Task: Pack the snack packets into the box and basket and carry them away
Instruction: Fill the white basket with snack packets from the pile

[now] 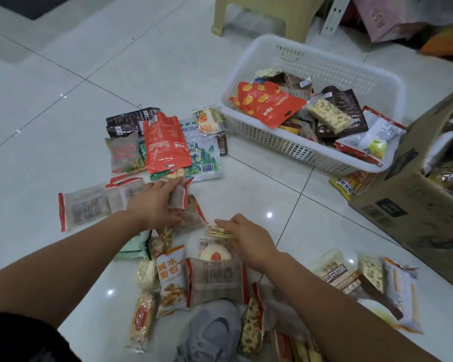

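Left hand (154, 202): fingers curled round a translucent red-edged packet (180, 198), clamped on it over the floor pile. Right hand (246, 237): fingertips pinch a small cracker packet (218, 231), which sits on other packets just beyond a round bun packet (215, 254). Both forearms reach in from the lower edge of view.

Loose snack packets lie round both hands on the white tiled floor (63, 105):
- a white bag with orange print (170, 278) between the 2 forearms
- an orange-red pouch (162, 142) beyond the left hand
- 1 long clear packet (87, 207) to the left of the left hand

Grey shoe (212, 333) at bottom centre, among packets.

White plastic basket (267, 142) further out to the right, partly filled, with an orange pouch (267, 103) on top. Cardboard box (416, 212) at far right, just beside the basket, open, with packets inside. Beige stool (256, 14) behind the basket.
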